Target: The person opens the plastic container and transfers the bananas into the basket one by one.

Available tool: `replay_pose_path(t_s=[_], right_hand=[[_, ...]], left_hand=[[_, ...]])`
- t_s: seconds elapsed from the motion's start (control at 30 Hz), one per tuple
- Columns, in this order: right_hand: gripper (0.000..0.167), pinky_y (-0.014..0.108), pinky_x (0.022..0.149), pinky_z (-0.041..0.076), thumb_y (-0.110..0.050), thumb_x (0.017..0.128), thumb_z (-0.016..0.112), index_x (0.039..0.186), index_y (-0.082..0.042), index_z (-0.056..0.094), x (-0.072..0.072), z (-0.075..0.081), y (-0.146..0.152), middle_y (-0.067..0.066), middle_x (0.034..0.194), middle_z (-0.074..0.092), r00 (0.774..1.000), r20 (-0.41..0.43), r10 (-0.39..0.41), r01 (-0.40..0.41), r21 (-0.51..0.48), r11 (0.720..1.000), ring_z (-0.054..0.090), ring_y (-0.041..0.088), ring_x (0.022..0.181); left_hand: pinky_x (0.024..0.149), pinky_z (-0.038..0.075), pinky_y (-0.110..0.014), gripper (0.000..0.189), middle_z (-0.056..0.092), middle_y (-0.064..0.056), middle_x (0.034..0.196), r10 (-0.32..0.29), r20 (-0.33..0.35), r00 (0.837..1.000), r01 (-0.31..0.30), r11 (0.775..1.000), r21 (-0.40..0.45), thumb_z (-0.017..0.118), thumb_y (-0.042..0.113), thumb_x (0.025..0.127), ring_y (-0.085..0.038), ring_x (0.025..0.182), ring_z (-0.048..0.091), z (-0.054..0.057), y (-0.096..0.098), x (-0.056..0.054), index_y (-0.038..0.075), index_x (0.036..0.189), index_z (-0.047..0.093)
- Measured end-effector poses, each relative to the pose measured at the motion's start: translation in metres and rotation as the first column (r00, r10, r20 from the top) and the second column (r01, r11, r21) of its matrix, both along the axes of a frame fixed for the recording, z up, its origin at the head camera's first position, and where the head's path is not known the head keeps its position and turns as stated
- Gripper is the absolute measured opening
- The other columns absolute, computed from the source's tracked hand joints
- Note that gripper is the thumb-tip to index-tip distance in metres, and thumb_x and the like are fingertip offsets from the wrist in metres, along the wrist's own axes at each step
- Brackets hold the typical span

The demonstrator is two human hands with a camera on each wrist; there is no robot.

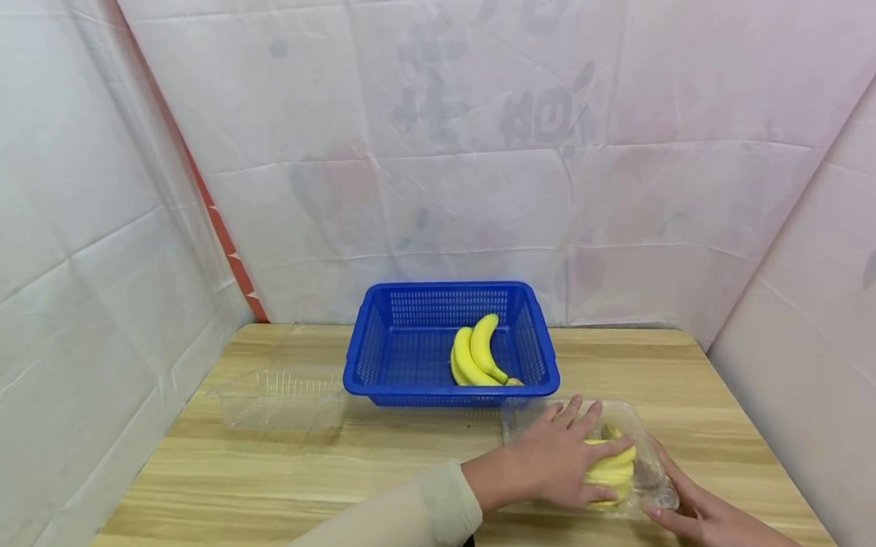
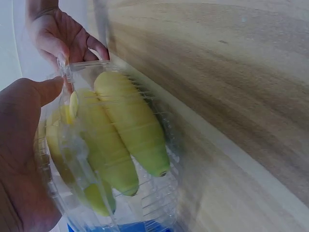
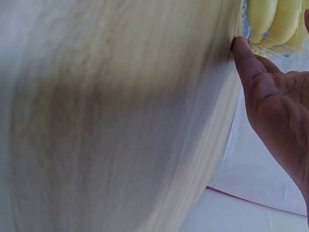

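Observation:
A clear plastic clamshell box (image 1: 630, 414) with a bunch of bananas (image 1: 612, 474) inside lies on the right side of the table. My left hand (image 1: 556, 457) rests across its top, fingers spread over the plastic and the fruit. At the box's right end, my right hand (image 1: 718, 524) grips the corner, thumb at the front and fingers along the side. In the left wrist view the bananas (image 2: 108, 140) show through the ribbed plastic, with the right hand (image 2: 70, 41) at the far end. The right wrist view catches the right hand (image 3: 275, 99) beside the box's edge.
Behind the box stands a blue plastic basket (image 1: 420, 395) with more bananas (image 1: 477, 354) in its right half. Another clear plastic container (image 1: 282, 402) sits on the wooden table (image 1: 263, 487) at the left. Hanging sheets (image 1: 450, 191) enclose the back and sides.

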State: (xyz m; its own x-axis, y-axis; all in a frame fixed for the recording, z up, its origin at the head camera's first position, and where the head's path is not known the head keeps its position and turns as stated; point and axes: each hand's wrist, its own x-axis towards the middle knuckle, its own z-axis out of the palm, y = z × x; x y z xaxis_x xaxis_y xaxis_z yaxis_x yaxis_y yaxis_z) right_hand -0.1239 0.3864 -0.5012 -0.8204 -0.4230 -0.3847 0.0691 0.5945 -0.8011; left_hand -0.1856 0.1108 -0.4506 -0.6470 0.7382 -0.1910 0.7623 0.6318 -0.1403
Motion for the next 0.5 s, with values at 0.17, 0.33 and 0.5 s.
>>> replay_pose_path(t_s=[0.17,0.33,0.5], right_hand=[[0.093,0.030,0.107,0.049,-0.029,0.114,0.050,0.165,-0.038,-0.027,0.0000,0.0016,-0.0014,0.032,0.173,-0.022,1.000,0.004,-0.011,0.011,0.010,1.000,-0.003,0.063,0.151],[0.094,0.052,0.113,0.049,-0.028,0.114,0.049,0.164,-0.035,-0.030,-0.0005,0.0023,-0.0032,0.033,0.172,-0.024,1.000,0.011,-0.006,0.006,-0.004,1.000,-0.008,0.067,0.150],[0.096,0.066,0.116,0.043,-0.027,0.114,0.050,0.164,-0.034,-0.031,0.0001,0.0011,-0.0045,0.034,0.172,-0.025,1.000,0.006,-0.013,0.014,-0.015,1.000,-0.008,0.068,0.149]], left_hand=[[0.136,0.020,-0.038,0.070,0.003,0.007,0.183,-0.008,0.003,1.000,0.008,1.000,0.026,0.020,0.081,0.102,-0.021,0.170,0.006,-0.0023,-0.0021,-0.0009,0.062,0.162,-0.011],[0.136,0.019,-0.039,0.067,0.002,0.007,0.183,-0.010,0.009,1.000,0.009,0.999,0.038,0.017,0.080,0.103,-0.021,0.170,0.005,-0.0044,-0.0021,-0.0015,0.062,0.162,-0.010],[0.137,0.018,-0.039,0.065,0.000,0.008,0.183,-0.005,0.031,0.999,0.004,0.999,0.041,0.013,0.080,0.103,-0.021,0.170,0.002,-0.0056,-0.0017,-0.0019,0.063,0.161,-0.010]])
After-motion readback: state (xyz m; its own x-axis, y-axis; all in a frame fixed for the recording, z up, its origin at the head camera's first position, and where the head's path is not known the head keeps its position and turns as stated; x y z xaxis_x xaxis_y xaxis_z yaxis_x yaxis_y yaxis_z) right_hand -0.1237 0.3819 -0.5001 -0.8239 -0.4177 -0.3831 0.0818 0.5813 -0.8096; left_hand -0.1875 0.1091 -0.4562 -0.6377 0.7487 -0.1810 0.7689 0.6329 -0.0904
